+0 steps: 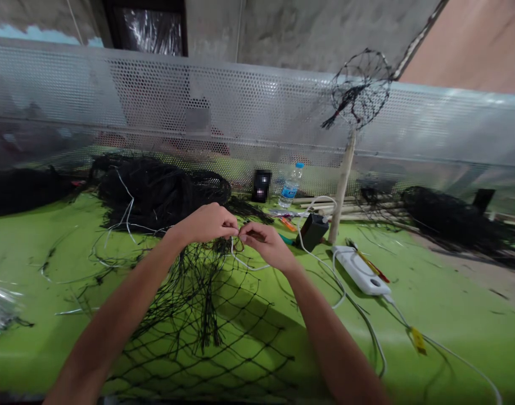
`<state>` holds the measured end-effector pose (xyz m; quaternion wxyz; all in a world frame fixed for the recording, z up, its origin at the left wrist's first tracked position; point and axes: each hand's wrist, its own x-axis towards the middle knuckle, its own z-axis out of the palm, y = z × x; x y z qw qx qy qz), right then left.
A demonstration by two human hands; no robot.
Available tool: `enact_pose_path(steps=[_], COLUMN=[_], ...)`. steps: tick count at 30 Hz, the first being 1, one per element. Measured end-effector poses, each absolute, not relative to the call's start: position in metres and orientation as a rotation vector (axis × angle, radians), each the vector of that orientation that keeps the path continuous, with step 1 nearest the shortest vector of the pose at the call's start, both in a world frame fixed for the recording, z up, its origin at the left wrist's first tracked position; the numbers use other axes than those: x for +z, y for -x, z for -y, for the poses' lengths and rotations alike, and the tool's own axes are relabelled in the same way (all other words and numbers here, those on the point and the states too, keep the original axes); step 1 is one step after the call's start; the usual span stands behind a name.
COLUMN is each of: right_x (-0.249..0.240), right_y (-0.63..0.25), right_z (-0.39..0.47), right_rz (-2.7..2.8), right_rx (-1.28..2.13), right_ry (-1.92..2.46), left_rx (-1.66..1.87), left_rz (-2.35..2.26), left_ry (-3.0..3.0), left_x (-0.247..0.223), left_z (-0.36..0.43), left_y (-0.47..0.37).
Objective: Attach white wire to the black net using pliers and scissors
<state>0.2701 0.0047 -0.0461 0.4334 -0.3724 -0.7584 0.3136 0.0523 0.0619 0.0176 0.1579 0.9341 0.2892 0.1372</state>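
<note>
My left hand [209, 224] and my right hand [266, 242] meet at the middle of the view, fingertips nearly touching. Both are closed in a pinch on something thin at the top of a black net [240, 332], too small to make out clearly. A white cord [251, 268] hangs in a loop just below the fingers. The net spreads down over the green surface [447, 315] between my forearms, with a bundle of black strands [209, 315] at its centre.
Black netting [156, 191] is heaped behind my left hand. A water bottle [290, 187], a black box [314, 232], a wooden post [342, 185] and a white power strip [361, 270] with cables stand or lie to the right. A perforated metal panel [257, 107] runs behind.
</note>
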Motion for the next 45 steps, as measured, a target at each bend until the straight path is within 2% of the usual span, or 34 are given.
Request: enact_pose_path(steps=[5, 8, 12, 16, 23, 29, 32, 38, 45], right_x=[-0.051, -0.059, -0.076, -0.084, -0.031, 0.048, 0.073, 0.079, 0.084], right_y=[-0.284, -0.305, -0.327, -0.326, -0.284, -0.241, -0.23, -0.229, -0.229], right_z=[-0.014, -0.025, -0.036, -0.039, -0.037, -0.011, 0.002, 0.017, 0.035], right_rz=[1.937, 2.005, 2.098, 2.069, 1.652, 1.542, 1.629, 1.674, 1.665], right_rx=[0.79, 0.745, 0.664, 0.607, 0.426, 0.513, 0.57, 0.659, 0.558], right_ry=[1.019, 1.157, 1.396, 1.469, 1.138, 0.744, 0.44, 0.274, 0.287], left_rx=[0.396, 0.402, 0.232, 0.182, 0.558, 1.008, 1.07, 1.268, 1.316], left_rz=[-0.892, -1.1, -1.423, -1.498, -1.577, -1.304, -1.191, -1.004, -0.917], left_ry=[-2.702, -2.707, -2.671, -2.648, -2.619, -2.503, -2.485, -2.449, -2.538], left_x=[0.019, 0.02, 0.022, 0.034, 0.066, 0.08, 0.085, 0.089, 0.096], left_z=[-0.06, -0.058, -0.063, -0.071, -0.059, -0.033, -0.016, 0.015, 0.035], left_y=[-0.055, -0.047, -0.025, -0.003, 0.025, 0.031, 0.024, 0.01, 0.007])
